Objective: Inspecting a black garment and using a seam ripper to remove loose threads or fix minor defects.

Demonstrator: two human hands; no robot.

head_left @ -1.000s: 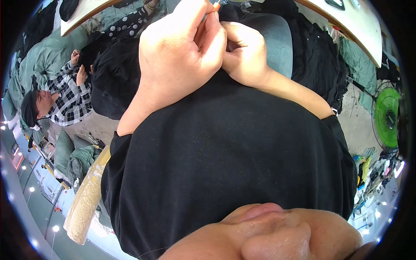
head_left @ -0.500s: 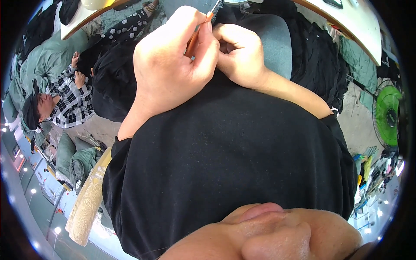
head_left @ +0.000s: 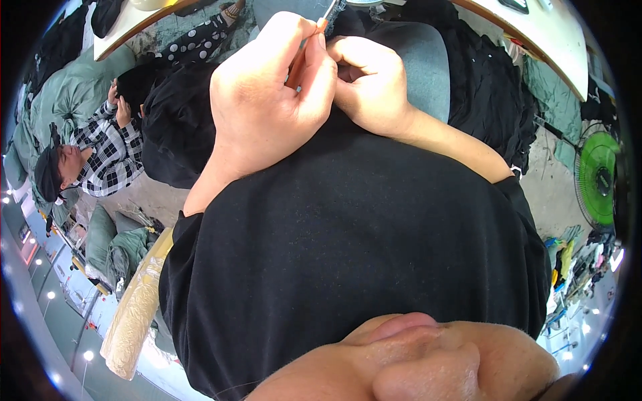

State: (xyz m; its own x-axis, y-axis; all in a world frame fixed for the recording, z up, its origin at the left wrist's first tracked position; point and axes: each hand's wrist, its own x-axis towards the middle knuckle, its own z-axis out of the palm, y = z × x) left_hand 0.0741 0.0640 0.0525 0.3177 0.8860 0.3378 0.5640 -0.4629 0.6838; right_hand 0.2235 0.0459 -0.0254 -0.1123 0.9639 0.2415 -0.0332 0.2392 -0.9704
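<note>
My left hand point(head_left: 264, 97) is closed around a slim tool point(head_left: 296, 70) with an orange-brown handle. Its thin metal shaft points up and away, running out at the top edge of the view, so the tip is cut off. Right beside it, my right hand point(head_left: 376, 80) is closed, with thumb and fingers curled together. What those fingers hold, if anything, is hidden. Dark cloth with a frayed edge point(head_left: 339, 12) lies by the metal shaft. Both hands are held close together in front of my black shirt point(head_left: 361, 220).
Beyond my right hand is a grey-green seat-like surface point(head_left: 428, 73), with black cloth point(head_left: 485, 87) piled beside it. White tables point(head_left: 555, 43) stand at both upper corners. A green fan point(head_left: 598, 177) is at right. At left, a person in a checked shirt point(head_left: 107, 160) sits among bundles.
My left hand has shifted very slightly down and right, still on the tool. My right hand stays in place. The other person's hands have moved slightly.
</note>
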